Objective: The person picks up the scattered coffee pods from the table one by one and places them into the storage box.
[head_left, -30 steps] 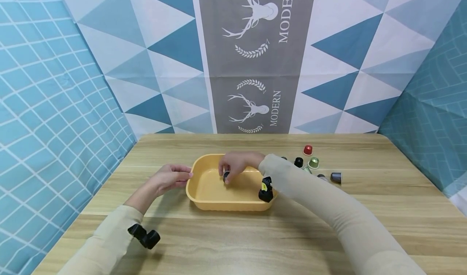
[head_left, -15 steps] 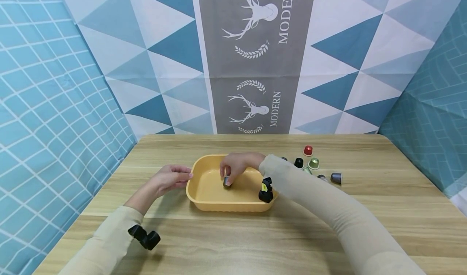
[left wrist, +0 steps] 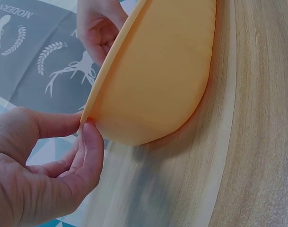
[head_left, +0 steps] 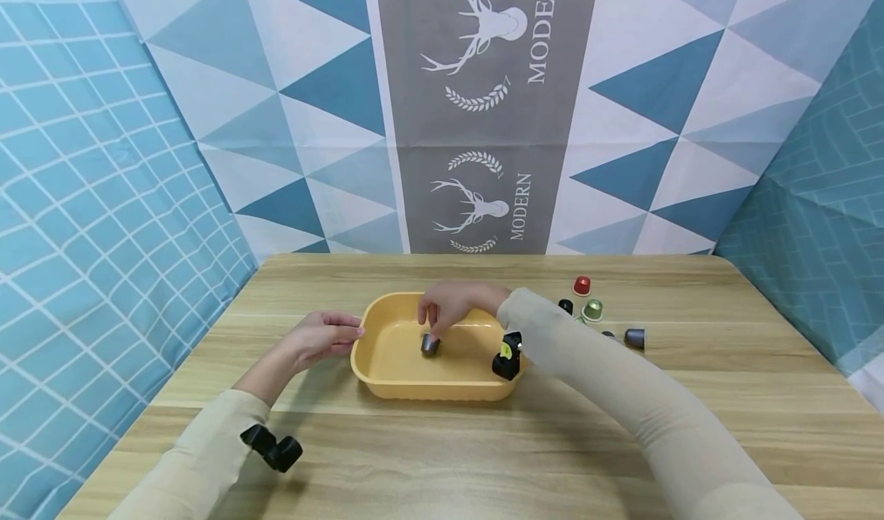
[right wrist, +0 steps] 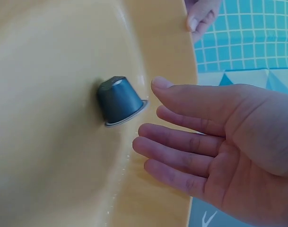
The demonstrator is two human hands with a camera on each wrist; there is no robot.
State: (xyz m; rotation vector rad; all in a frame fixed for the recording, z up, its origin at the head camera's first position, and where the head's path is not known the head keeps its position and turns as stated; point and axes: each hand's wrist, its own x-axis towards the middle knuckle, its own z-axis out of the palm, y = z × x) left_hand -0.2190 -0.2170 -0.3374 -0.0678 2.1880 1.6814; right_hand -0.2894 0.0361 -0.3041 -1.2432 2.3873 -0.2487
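Observation:
A yellow plastic tray stands on the wooden table. In the left wrist view, my left hand pinches its rim between thumb and fingers at the tray's left end. Inside the tray lies a dark coffee capsule, tipped on its side. My right hand reaches over the tray from the right. Its fingers are extended, and the right wrist view shows a gap between them and the capsule.
Right of the tray lie a red capsule, a green capsule, a black capsule and a dark grey capsule. The right sleeve hides part of this group. A patterned cloth hangs behind the table.
The right hand has let go of the dark coffee capsule, which now lies on the tray floor, and has lifted slightly away. The left hand stays at the rim.

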